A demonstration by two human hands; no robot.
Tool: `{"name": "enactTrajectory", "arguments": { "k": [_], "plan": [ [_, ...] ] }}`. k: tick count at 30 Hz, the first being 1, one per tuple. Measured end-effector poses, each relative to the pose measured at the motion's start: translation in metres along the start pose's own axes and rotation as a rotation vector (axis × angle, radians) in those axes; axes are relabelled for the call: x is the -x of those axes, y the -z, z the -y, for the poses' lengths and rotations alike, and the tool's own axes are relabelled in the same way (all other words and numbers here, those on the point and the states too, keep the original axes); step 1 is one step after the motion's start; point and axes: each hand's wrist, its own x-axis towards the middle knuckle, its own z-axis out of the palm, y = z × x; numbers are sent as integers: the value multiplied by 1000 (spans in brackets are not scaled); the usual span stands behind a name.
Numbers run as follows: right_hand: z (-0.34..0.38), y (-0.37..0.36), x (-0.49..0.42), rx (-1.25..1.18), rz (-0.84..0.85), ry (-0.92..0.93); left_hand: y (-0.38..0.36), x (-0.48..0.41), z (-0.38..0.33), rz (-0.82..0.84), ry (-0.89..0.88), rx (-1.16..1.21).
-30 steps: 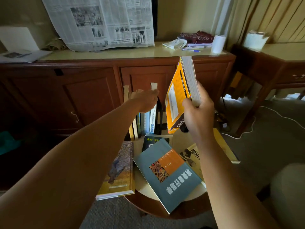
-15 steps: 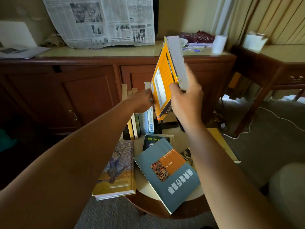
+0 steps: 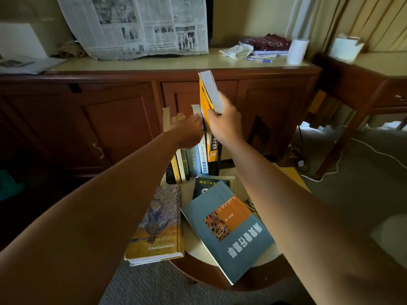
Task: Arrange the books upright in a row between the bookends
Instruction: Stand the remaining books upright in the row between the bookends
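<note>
My right hand (image 3: pixel 222 124) grips an orange book (image 3: pixel 206 106), held upright at the right end of a row of several upright books (image 3: pixel 191 161) on a small round table (image 3: pixel 198 254). My left hand (image 3: pixel 189 130) rests on the tops of those upright books, steadying them. A black bookend (image 3: pixel 222 166) stands just right of the row. Lying flat on the table are a blue-grey book (image 3: pixel 226 232), a yellow painted-cover book (image 3: pixel 158 223) and a dark book (image 3: pixel 209 186) partly under the blue-grey one. More books at the right are hidden by my right arm.
A long wooden sideboard (image 3: pixel 121 119) stands behind the table, with a newspaper (image 3: pixel 136 25), a paper roll (image 3: pixel 297 51) and a pen on top. A wooden desk (image 3: pixel 363 84) is at the right. A white cable (image 3: pixel 330 170) runs over the grey carpet.
My right hand has carried the orange book left and down, from well right of the row to against its right end. My left hand has stayed on the upright books.
</note>
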Motion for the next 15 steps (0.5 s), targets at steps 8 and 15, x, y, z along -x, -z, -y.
{"name": "enactTrajectory", "arguments": {
  "k": [8, 15],
  "plan": [
    [-55, -50, -10, 111, 1, 43, -5, -1, -3, -64, -18, -141],
    [-65, -64, -8, 18, 40, 59, -4, 5, -5, -60, 120, 62]
  ]
}}
